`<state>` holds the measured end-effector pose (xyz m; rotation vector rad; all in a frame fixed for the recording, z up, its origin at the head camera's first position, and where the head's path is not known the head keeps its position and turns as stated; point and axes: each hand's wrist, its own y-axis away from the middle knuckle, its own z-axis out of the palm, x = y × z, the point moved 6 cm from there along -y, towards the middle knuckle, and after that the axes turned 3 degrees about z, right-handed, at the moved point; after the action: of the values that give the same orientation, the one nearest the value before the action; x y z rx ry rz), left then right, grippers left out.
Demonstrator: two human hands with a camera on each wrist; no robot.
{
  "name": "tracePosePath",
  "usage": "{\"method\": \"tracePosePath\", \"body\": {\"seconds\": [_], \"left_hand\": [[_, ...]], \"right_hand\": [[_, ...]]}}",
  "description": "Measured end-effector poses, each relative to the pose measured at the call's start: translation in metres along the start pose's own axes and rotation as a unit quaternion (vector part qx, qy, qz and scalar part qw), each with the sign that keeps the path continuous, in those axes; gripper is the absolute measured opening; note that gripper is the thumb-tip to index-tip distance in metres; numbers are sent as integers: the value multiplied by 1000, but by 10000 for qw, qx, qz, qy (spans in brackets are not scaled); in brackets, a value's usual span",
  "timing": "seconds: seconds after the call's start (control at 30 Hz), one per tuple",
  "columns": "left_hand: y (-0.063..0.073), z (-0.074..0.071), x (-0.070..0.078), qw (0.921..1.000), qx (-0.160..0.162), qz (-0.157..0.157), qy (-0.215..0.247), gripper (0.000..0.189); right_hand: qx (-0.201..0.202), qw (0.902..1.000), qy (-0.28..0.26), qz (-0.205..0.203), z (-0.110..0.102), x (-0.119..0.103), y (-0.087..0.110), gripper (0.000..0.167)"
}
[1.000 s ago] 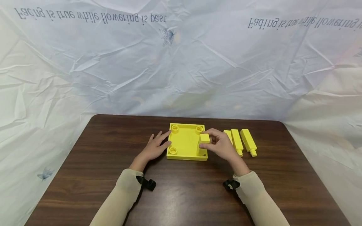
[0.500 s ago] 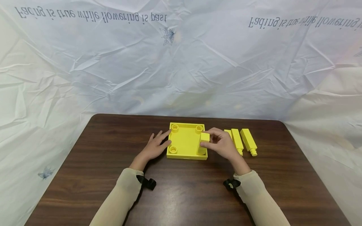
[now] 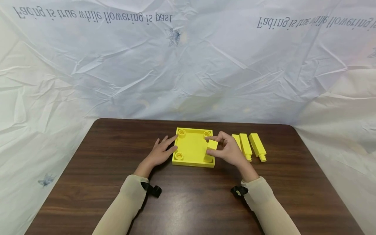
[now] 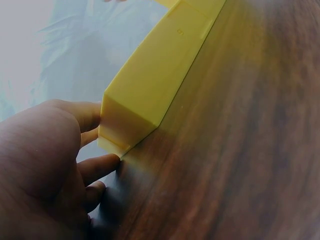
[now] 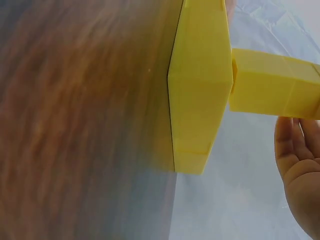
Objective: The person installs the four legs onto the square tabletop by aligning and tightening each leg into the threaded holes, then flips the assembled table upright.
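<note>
A square yellow tabletop (image 3: 192, 148) with a raised rim and round corner sockets lies on the brown table. In its near right corner a yellow table leg (image 3: 210, 152) stands up, and its square top is turned relative to the rim. My right hand (image 3: 230, 151) holds this leg near the top, thumb on the near side, index finger reaching over the far side. The leg's lower end is hidden in the corner behind the rim (image 5: 200, 100). My left hand (image 3: 160, 152) rests with extended fingers against the tabletop's left side (image 4: 127, 125).
Three more yellow legs lie to the right of my right hand: one partly hidden leg (image 3: 236, 141), a middle leg (image 3: 246, 145) and an outer leg (image 3: 257, 145). A pale printed cloth (image 3: 188, 71) hangs behind the brown table (image 3: 188, 202).
The leg's top has turned slightly in its corner. My right index finger has stretched out farther over the tabletop. My left hand has stayed at the left side.
</note>
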<state>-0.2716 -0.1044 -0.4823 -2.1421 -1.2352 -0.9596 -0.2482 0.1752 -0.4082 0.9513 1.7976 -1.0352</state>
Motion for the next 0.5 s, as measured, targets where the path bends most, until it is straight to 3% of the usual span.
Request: {"method": "tracePosePath", "body": {"seconds": [0.23,0.5], "left_hand": [[0,0,-2,10000,-16,-46,-29,62],[0,1,-1,10000,-29,-44,-70,63]], "right_hand": [[-252,9990,-366,95,4,2,-1,45],[78,9998,-170,7,-1,3,0,58]]}}
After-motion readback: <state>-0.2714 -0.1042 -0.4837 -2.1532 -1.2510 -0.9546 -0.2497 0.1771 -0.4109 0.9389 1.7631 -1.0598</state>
